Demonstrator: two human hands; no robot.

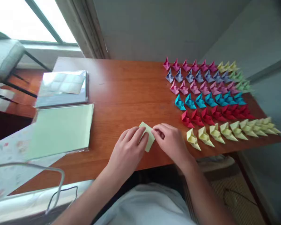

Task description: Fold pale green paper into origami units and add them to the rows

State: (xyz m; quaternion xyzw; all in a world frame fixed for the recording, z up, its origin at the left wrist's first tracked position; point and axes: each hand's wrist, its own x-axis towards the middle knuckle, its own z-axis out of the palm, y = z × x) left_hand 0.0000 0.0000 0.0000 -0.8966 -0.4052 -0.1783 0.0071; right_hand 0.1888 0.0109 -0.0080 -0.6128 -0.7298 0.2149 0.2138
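A small pale yellow-green piece of folded paper lies on the wooden table near its front edge. My left hand rests over its left side, fingers bent and tips pressed on the paper. At its right corner, my right hand pinches with thumb and forefinger, the other fingers curled in. Part of the paper is hidden under my left fingers. Right of my hands stands a row of pale yellow folded paper figures, the closest one just beyond my right hand.
Behind them run rows of red, turquoise, pink, lilac and magenta paper figures. On the left lie a stack of pale green paper and a clear-wrapped pack. A white curved metal bar crosses the lower left.
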